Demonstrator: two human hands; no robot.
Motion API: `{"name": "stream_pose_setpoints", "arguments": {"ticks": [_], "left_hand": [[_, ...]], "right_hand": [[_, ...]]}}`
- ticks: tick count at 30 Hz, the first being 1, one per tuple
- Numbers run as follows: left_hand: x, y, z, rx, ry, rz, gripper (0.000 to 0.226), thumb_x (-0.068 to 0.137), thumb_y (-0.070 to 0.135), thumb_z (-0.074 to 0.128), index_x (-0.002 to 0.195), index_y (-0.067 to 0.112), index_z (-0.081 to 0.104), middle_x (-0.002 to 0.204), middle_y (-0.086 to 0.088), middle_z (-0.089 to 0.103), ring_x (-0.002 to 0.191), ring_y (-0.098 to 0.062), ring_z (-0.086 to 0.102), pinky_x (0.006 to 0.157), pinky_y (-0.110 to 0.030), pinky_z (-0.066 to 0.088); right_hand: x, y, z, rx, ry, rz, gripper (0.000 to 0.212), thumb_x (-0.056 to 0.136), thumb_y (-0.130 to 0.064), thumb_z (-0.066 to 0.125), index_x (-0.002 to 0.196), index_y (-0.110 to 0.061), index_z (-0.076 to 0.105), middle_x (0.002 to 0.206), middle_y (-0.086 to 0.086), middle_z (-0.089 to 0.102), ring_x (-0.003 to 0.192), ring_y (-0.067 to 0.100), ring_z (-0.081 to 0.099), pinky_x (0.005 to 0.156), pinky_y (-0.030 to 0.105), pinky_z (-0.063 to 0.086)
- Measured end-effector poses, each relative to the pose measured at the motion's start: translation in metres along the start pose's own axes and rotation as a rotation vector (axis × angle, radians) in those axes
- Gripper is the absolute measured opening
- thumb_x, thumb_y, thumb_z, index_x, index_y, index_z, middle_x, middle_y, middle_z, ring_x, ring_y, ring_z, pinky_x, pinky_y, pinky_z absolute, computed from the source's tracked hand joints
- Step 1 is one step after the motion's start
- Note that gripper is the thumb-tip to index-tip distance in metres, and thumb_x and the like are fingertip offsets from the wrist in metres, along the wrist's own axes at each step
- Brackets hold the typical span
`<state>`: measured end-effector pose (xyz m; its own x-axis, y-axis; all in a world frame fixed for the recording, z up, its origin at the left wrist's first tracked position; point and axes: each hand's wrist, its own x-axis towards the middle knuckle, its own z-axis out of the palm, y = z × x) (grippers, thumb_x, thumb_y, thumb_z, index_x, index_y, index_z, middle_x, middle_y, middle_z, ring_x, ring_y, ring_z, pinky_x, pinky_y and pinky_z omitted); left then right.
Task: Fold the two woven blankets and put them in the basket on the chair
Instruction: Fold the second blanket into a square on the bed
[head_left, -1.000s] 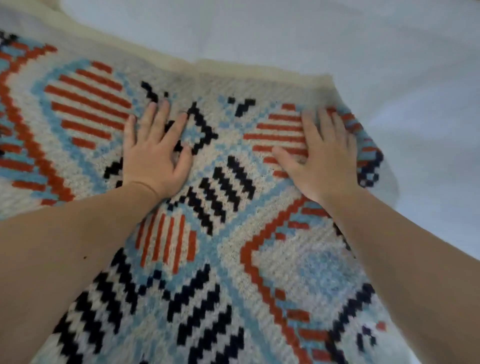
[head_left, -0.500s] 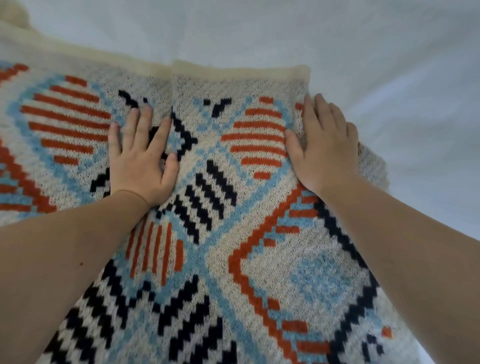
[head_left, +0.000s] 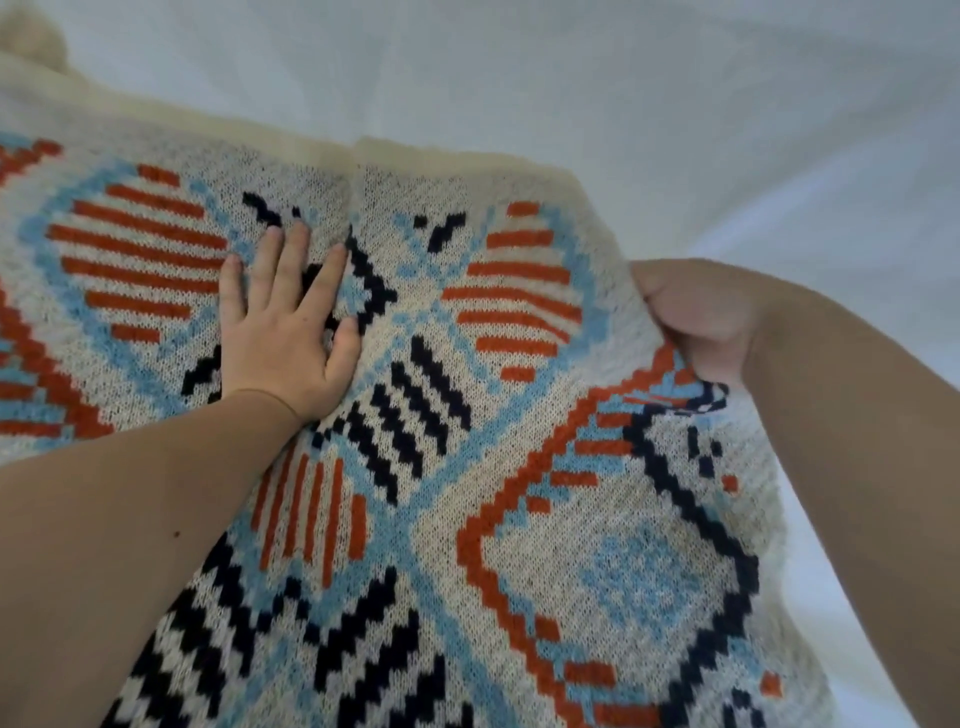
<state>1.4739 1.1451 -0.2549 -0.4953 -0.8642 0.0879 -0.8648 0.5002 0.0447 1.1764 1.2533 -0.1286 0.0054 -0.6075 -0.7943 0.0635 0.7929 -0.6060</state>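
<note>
Right hand now seemingly pinches blanket edge; left hand flat.

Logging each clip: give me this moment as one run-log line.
stage: folding | left hand: flat on blanket | right hand: gripping blanket's right edge | surface: white sheet | basket: not visible

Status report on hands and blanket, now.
Left hand flat on blanket, fingers spread. Right hand closed on blanket's right edge, bunching it. Blanket lies on white sheet. Basket not in view; nothing obstructing.
</note>
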Motion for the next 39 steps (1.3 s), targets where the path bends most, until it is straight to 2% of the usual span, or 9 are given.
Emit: {"name": "stream_pose_setpoints", "arguments": {"ticks": [3, 5, 13, 16, 18, 21, 25, 33, 39], "left_hand": [[-0.001, 0.0, -0.001, -0.017, 0.01, -0.002, 0.069, 0.095, 0.047, 0.023, 0.157, 0.018, 0.025, 0.167, -0.012, 0.012, 0.154, -0.029, 0.005, 0.122, -0.052, -0.003], [-0.001, 0.0, -0.002, -0.028, 0.011, 0.003, 0.068, 0.094, 0.047, 0.024, 0.152, 0.014, 0.036, 0.164, -0.017, 0.022, 0.153, -0.033, 0.012, 0.122, -0.051, -0.002], [0.0, -0.001, 0.001, 0.008, 0.004, 0.001, 0.069, 0.096, 0.047, 0.023, 0.159, 0.02, 0.02, 0.167, -0.01, 0.009, 0.154, -0.028, 0.004, 0.121, -0.049, -0.005], [0.0, -0.002, 0.002, 0.013, 0.005, -0.002, 0.068, 0.096, 0.047, 0.023, 0.159, 0.019, 0.02, 0.167, -0.01, 0.008, 0.154, -0.028, 0.004, 0.121, -0.048, -0.006], [0.0, -0.001, 0.003, 0.013, 0.009, -0.001, 0.068, 0.096, 0.046, 0.024, 0.158, 0.019, 0.02, 0.167, -0.011, 0.009, 0.154, -0.028, 0.004, 0.121, -0.049, -0.006], [0.0, -0.002, 0.003, 0.014, 0.004, 0.005, 0.068, 0.096, 0.046, 0.024, 0.158, 0.019, 0.02, 0.167, -0.011, 0.009, 0.154, -0.029, 0.004, 0.121, -0.05, -0.004], [0.0, -0.002, 0.004, 0.011, 0.01, 0.007, 0.068, 0.095, 0.046, 0.025, 0.158, 0.019, 0.022, 0.167, -0.011, 0.01, 0.154, -0.028, 0.005, 0.121, -0.05, -0.003], [0.003, -0.002, 0.006, -0.004, 0.007, 0.018, 0.069, 0.095, 0.048, 0.021, 0.159, 0.021, 0.02, 0.168, -0.01, 0.008, 0.155, -0.026, 0.002, 0.121, -0.049, -0.005], [0.015, -0.001, 0.001, 0.038, 0.011, 0.059, 0.068, 0.098, 0.048, 0.021, 0.16, 0.023, 0.013, 0.168, -0.011, 0.007, 0.155, -0.028, 0.003, 0.123, -0.054, -0.001]], "right_hand": [[0.01, 0.003, 0.017, -0.103, -0.332, 0.103, 0.04, 0.076, -0.054, 0.066, 0.088, -0.017, 0.074, 0.088, 0.008, 0.07, 0.068, 0.02, 0.065, 0.061, 0.032, 0.055], [0.014, -0.002, 0.026, -0.199, -0.28, 0.087, 0.04, 0.073, -0.055, 0.072, 0.089, -0.018, 0.074, 0.087, 0.009, 0.071, 0.071, 0.024, 0.068, 0.066, 0.036, 0.056], [0.012, -0.006, 0.031, -0.584, 0.979, -0.482, 0.012, 0.094, -0.039, 0.059, 0.097, -0.027, 0.061, 0.09, -0.016, 0.057, 0.083, 0.007, 0.053, 0.069, 0.018, 0.037], [0.007, -0.009, 0.016, -0.573, 1.34, -0.565, 0.026, 0.099, -0.034, 0.048, 0.123, -0.028, 0.054, 0.115, -0.01, 0.05, 0.091, 0.01, 0.048, 0.079, 0.023, 0.035], [0.005, -0.012, 0.006, -0.644, 1.512, -0.532, 0.046, 0.098, -0.036, 0.043, 0.143, -0.027, 0.04, 0.145, 0.003, 0.04, 0.121, 0.02, 0.047, 0.099, 0.03, 0.032], [0.013, -0.002, 0.026, -0.949, 1.299, -0.388, 0.066, 0.099, -0.055, 0.032, 0.157, -0.027, 0.016, 0.165, 0.009, 0.006, 0.151, 0.031, 0.003, 0.119, 0.05, 0.004], [0.04, 0.035, 0.046, -1.284, 0.883, -0.338, 0.08, 0.092, -0.075, 0.011, 0.158, -0.03, 0.001, 0.166, 0.006, -0.005, 0.152, 0.03, -0.005, 0.118, 0.058, -0.002], [0.064, 0.041, -0.007, -1.148, 0.972, -0.171, 0.089, 0.089, -0.08, 0.007, 0.158, -0.026, -0.004, 0.166, 0.007, -0.005, 0.152, 0.029, -0.005, 0.121, 0.055, 0.0], [0.015, 0.077, 0.105, -1.189, 0.89, -0.347, 0.086, 0.09, -0.078, 0.01, 0.158, -0.026, 0.0, 0.166, 0.008, -0.004, 0.152, 0.03, -0.005, 0.12, 0.052, -0.004]]}}
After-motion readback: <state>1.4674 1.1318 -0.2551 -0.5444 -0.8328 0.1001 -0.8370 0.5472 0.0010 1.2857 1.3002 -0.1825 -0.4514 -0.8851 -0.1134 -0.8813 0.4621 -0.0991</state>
